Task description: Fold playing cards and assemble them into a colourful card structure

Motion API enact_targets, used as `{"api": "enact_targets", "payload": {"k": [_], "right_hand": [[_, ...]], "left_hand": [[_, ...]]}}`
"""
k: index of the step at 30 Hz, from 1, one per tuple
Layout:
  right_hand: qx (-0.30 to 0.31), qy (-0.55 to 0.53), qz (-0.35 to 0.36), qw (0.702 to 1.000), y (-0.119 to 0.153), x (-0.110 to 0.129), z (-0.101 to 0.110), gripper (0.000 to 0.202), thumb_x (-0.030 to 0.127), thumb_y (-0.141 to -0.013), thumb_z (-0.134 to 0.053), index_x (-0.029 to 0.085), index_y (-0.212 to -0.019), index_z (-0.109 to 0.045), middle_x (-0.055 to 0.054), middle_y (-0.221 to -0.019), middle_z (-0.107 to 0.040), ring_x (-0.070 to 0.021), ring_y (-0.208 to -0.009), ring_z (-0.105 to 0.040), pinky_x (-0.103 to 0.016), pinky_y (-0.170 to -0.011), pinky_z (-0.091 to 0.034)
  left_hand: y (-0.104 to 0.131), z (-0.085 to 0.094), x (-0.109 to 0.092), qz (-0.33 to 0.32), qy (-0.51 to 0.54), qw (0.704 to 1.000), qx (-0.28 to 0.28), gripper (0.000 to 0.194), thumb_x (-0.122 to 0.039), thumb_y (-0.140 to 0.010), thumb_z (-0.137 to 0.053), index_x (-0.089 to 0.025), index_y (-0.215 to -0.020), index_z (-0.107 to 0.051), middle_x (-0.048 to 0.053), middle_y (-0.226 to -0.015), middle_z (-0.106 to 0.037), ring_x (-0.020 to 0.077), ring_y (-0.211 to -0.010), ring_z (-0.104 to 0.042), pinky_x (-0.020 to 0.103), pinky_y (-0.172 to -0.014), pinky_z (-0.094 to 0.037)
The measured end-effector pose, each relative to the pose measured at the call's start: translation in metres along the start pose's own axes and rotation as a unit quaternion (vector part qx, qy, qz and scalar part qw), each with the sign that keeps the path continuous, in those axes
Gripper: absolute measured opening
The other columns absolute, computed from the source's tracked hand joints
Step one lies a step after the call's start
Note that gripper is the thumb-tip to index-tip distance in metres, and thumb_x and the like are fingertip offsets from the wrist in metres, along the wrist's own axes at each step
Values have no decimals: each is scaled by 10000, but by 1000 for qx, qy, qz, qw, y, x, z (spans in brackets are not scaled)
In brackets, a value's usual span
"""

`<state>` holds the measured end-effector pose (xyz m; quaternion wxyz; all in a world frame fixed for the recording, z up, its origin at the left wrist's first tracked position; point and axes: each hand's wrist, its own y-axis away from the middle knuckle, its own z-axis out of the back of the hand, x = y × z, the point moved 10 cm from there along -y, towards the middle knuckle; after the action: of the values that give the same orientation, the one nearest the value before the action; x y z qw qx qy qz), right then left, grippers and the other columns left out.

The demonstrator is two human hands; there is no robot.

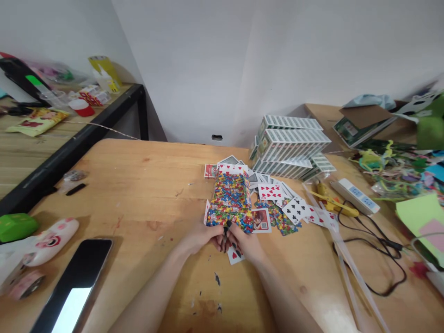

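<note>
My left hand and my right hand meet at the near edge of a boxy piece made of playing cards, covered in a bright multicoloured pattern. Both hands are closed, with thumbs and fingertips pinched together at that edge; the exact grip is partly hidden. Heart cards show along its far end. Beneath my fingers lies an ace-like heart card. A red-bordered card rests beside my right hand. Farther right, loose cards overlap on the table, several of them face up.
Striped boxes are stacked at the back right. A yellow glue gun, a power strip, black cable and clear plastic strips lie right. At left are a phone and a tape roll.
</note>
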<state>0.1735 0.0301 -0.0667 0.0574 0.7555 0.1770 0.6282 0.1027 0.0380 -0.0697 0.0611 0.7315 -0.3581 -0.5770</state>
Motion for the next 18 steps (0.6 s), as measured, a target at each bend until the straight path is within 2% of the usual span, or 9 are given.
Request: {"api": "enact_targets", "payload": {"k": [7, 12, 15, 18], "right_hand": [[-1, -26, -15, 1000, 1, -1, 0, 463, 515, -744, -474, 199, -412, -408, 70, -286, -318, -92, -279, -400, -245, -388, -435], [-23, -86, -29, 996, -1, 0, 11, 365, 468, -726, -518, 180, -506, -473, 102, -274, -312, -62, -231, -320, -229, -369, -439], [14, -123, -43, 991, -1, 1, 8, 308, 441, -716, -542, 162, -586, -526, 87, -328, -420, -60, -233, -361, -243, -389, -463], [52, -124, -58, 989, -1, 0, 1, 264, 410, -686, -578, 148, -667, -556, 39, -439, -551, -84, -279, -460, -229, -369, -452]], "left_hand": [[1, -1, -3, -21, -12, 1000, 19, 168, -203, -603, -508, -115, -463, -531, 10, -407, -547, 122, -381, -537, 225, -392, -449], [0, 10, -5, -18, -5, 1000, 1, 230, -330, -648, -564, -124, -555, -526, -2, -456, -544, 143, -410, -566, 241, -388, -458], [0, 11, -10, -35, -33, 999, -16, 365, -443, -701, -521, -148, -501, -445, -32, -388, -453, 126, -360, -531, 211, -342, -403], [2, 10, -16, -67, -98, 992, -37, 440, -485, -729, -479, -172, -446, -355, -64, -317, -337, 90, -284, -453, 179, -293, -304]]}}
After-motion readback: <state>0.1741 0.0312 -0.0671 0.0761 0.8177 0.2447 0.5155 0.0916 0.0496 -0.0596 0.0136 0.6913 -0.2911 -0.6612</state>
